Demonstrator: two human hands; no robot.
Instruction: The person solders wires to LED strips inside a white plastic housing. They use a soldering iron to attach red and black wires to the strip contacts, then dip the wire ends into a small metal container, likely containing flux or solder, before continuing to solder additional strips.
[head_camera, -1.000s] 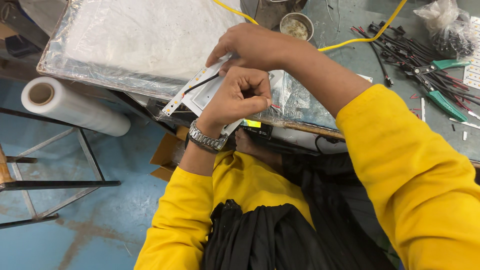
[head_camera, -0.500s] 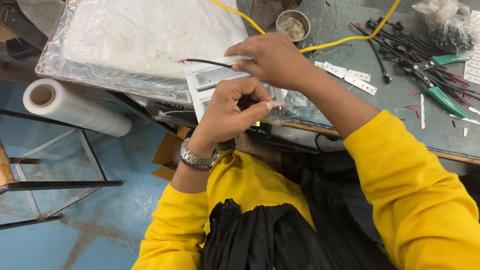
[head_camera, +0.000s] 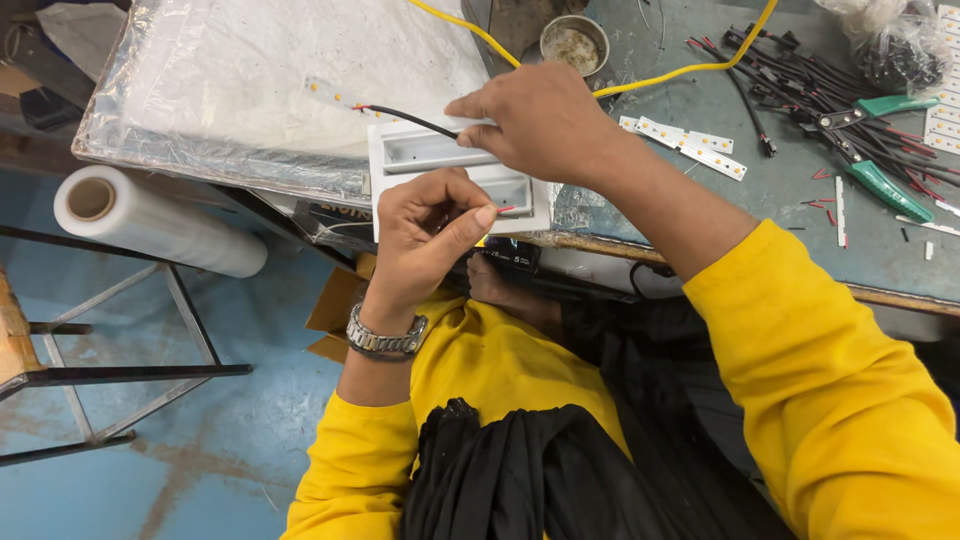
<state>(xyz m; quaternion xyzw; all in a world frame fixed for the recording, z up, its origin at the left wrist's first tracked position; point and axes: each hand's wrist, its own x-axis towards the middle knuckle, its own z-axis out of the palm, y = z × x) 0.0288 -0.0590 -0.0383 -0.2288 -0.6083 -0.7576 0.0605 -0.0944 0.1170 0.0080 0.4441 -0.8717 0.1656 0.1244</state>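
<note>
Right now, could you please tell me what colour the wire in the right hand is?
Black; the wire pinched by the right hand shows best in the head view.

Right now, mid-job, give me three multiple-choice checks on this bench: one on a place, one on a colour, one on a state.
1. Where does the roll of clear film lie?
A. on the metal frame left of the bench
B. inside the metal bowl
C. on the white housing

2. What colour are the pliers' handles?
A. red
B. green
C. black

3. What does the right hand do?
A. lies flat and empty
B. grips the pliers
C. pinches a black wire above the white housing

Answers: 1 A, it rests on the frame below the bench edge. 2 B, both handles show green. 3 C, the fingertips close on the wire.
</note>
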